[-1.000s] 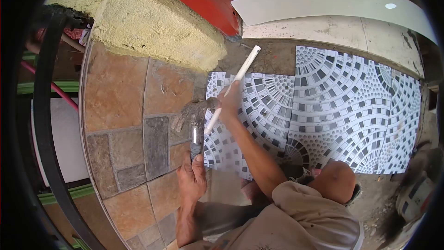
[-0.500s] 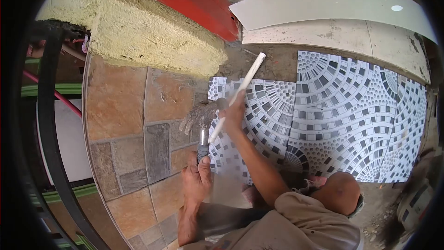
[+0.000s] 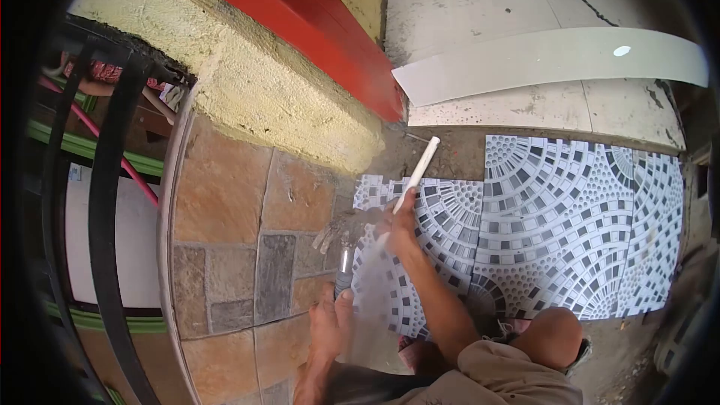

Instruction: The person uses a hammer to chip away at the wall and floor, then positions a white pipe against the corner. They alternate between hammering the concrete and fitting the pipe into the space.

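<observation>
Left hand: fingers wrapped around claw hammer. Right hand: fingers clasp tilted white pipe over mosaic-patterned tile.

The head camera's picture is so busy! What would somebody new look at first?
Probably the patterned tiles on the right, with their curving rows of dark and white squares. The bright red beam slanting across the top stands out too, beside a rough yellow ledge. Near the middle, the left hand grips a hammer and the right hand holds a white stick.
</observation>
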Tool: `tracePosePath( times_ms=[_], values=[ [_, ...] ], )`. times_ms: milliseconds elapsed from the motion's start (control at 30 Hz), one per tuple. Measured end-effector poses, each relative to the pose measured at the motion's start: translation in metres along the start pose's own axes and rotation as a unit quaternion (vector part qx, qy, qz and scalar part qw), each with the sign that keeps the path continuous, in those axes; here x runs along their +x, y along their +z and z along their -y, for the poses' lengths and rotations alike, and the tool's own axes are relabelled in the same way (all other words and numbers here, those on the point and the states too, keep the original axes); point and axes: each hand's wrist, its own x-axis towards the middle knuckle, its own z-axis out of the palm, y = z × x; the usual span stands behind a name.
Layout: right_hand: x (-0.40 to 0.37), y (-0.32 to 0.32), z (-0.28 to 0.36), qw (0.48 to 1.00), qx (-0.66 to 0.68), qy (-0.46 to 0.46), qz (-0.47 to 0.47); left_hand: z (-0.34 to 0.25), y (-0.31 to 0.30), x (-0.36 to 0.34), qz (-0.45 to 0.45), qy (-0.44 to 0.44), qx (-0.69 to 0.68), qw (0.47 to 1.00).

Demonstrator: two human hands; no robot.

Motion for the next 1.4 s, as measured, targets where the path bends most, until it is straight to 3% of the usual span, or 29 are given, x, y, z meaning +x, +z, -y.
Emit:
tracePosePath(
  times_ms=[233,400,600,700,733,867,1000,1100,1300,1400],
  values=[
    [-0.004,-0.044,0.038,0.993,-0.107,-0.003,0.044,-0.023,0.007,0.005,0.006,0.041,-0.061,0.997],
    [-0.009,-0.031,-0.003,0.997,-0.011,-0.075,0.018,-0.023,0.022,0.007,-0.036,0.089,-0.041,0.995],
    [-0.014,-0.010,-0.017,0.997,0.022,-0.072,0.032,-0.001,0.020,0.011,0.034,0.021,0.007,0.999],
    [-0.019,-0.005,-0.021,0.996,0.011,-0.083,0.041,0.023,0.023,0.016,-0.002,0.085,0.054,0.995],
    [-0.019,-0.004,-0.021,0.995,0.010,-0.083,0.050,0.024,0.021,0.018,0.009,0.057,0.040,0.998],
    [-0.005,0.011,-0.029,0.992,-0.007,-0.123,-0.040,0.013,0.015,0.017,0.041,-0.011,-0.009,0.999],
    [0.030,0.000,-0.039,0.980,-0.136,-0.145,0.020,0.025,0.017,0.012,-0.019,0.045,0.036,0.998],
    [0.051,-0.002,-0.054,0.970,-0.107,-0.209,0.067,0.015,0.011,0.006,0.004,0.015,-0.006,1.000],
    [-0.001,-0.004,0.005,0.997,0.030,0.046,0.054,0.007,0.005,0.007,0.007,0.000,0.000,1.000],
    [-0.005,-0.026,0.023,0.996,-0.022,0.031,0.078,0.001,0.009,0.013,0.012,0.046,-0.006,0.999]
  ],
)
